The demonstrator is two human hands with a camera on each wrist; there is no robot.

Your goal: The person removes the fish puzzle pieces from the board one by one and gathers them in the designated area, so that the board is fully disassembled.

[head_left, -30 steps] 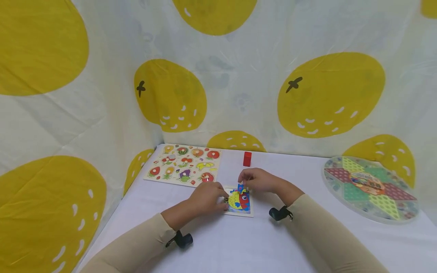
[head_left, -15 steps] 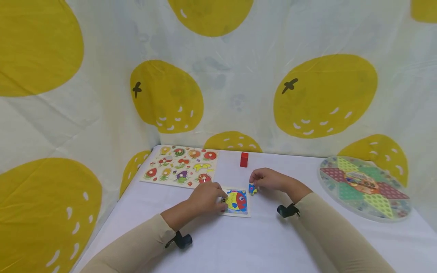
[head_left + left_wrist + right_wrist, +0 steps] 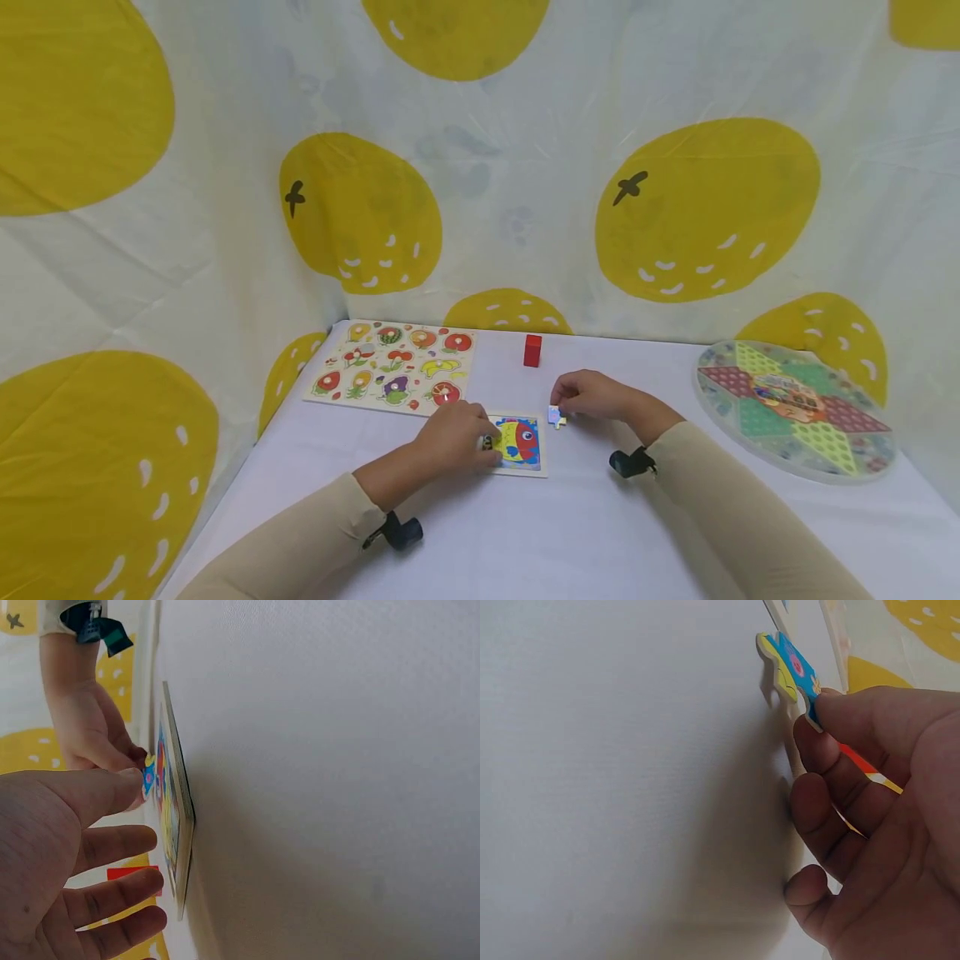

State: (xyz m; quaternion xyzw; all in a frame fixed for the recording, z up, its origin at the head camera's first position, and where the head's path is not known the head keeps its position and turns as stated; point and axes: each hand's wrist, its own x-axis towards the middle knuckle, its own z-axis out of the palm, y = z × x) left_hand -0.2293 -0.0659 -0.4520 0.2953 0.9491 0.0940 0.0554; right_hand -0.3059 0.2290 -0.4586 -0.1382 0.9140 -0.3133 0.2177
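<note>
A small fish puzzle board [image 3: 531,469] lies on the table in the head view, its picture a red-headed yellow fish on blue. My left hand [image 3: 453,437] is at the board's left edge, covering part of the picture. In the left wrist view its thumb and fingers [image 3: 124,892] are spread and fairly straight, beside the board [image 3: 180,817]. To the right of the board, my right hand [image 3: 592,395] pinches a blue and yellow jigsaw piece [image 3: 556,417]. Thumb and forefinger grip one end of that puzzle piece [image 3: 795,667] in the right wrist view; the other fingers curl below.
Behind and to the left lies a fruit peg puzzle [image 3: 390,367]. A red block [image 3: 532,351] stands at the back middle. A round Chinese checkers board [image 3: 795,412] lies at the right. The patterned curtain [image 3: 517,208] closes off the table's back.
My right hand has carried the jigsaw piece from over the board's upper right corner out to its right, where the piece has tilted. My left hand stays at the board's left edge.
</note>
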